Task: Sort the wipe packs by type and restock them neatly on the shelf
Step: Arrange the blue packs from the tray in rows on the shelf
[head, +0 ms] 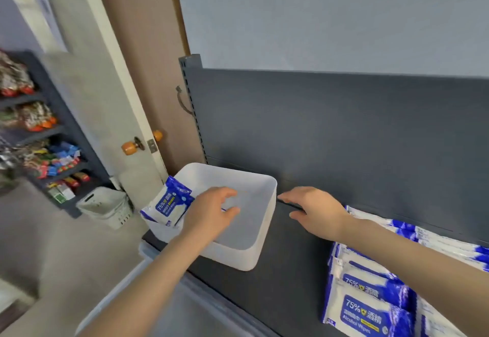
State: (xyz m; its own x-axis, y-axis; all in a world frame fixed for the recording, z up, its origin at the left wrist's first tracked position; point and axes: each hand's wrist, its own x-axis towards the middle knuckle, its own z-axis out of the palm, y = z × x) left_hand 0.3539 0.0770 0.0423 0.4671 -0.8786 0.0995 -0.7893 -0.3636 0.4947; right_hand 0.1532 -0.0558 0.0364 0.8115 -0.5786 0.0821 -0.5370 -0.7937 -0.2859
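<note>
Dark shelf (285, 270) runs across our view, with a bare stretch between bin and stock. White bin (238, 254) sits at the shelf's left end, its left corner right at the edge, maybe over it; we can't tell. Stocked packs (370, 307) lie in overlapping rows at the right, all the blue-and-white 75% alcohol type as far as we can read. Right hand (315, 209) hovers over the shelf with fingers straight and spread, tips just beside the bin's right wall; contact unclear. Left hand (211, 212) is over the bin's inside, fingers loosely half-curled, thumb apart, holding nothing we can see. The one wipe pack (169, 204) visible in the bin leans on its left wall, top above the rim, just beside our left wrist. Risks, as we judge them: a wrist nudge tips that pack over the rim to the floor; a sideways tug on a light bin at the shelf end drags it off; a careless drop onto the slanted rows makes them slide.
</note>
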